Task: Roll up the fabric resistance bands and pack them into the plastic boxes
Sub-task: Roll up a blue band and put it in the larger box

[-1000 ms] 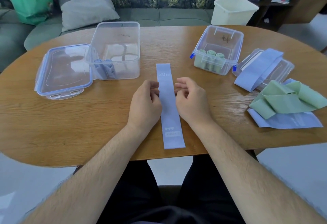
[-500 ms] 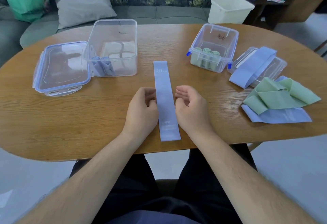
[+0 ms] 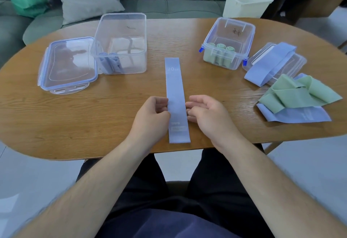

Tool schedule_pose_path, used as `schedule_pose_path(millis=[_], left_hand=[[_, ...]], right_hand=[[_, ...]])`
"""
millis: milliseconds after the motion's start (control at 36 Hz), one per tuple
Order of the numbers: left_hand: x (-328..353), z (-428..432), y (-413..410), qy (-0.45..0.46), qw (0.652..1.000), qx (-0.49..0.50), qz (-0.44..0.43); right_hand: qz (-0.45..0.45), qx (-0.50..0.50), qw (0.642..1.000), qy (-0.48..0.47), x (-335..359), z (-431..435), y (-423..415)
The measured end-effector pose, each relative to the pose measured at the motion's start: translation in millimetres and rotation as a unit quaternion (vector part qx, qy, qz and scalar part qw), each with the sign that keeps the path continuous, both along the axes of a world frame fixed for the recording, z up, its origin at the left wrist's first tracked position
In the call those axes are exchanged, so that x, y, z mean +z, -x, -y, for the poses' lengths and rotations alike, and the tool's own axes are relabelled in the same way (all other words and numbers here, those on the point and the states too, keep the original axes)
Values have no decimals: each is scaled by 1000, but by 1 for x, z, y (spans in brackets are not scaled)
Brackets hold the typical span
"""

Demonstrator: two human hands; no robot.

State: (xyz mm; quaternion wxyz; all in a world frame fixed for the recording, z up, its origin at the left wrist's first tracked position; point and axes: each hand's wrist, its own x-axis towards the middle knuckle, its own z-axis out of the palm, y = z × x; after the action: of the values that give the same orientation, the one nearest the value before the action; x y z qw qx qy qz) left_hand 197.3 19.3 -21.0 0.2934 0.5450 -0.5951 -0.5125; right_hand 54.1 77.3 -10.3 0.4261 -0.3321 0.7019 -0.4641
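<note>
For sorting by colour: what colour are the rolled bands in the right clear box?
The rolled fabric bands are pale green; head view.

Left hand (image 3: 150,119) and right hand (image 3: 210,119) face each other, fingers (image 3: 196,99) loosely curled.

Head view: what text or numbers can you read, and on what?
"20", then small letters too blurred: far end of the flat blue band.
Label at its near end: blurred, unreadable.
Dark marks on the green-roll box and the taller box: not legible.
</note>
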Motion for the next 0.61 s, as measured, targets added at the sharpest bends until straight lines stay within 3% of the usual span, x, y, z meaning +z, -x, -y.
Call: schedule_pose_path(millis=[222,611], left_hand=[[12,-15,-10,2,999,-7,40],[15,-23,-16,2,999,-40,34]], right_hand=[[-7,14,1000,-18,10,-15,-2],[-9,45,999,2,13,-26,-15]])
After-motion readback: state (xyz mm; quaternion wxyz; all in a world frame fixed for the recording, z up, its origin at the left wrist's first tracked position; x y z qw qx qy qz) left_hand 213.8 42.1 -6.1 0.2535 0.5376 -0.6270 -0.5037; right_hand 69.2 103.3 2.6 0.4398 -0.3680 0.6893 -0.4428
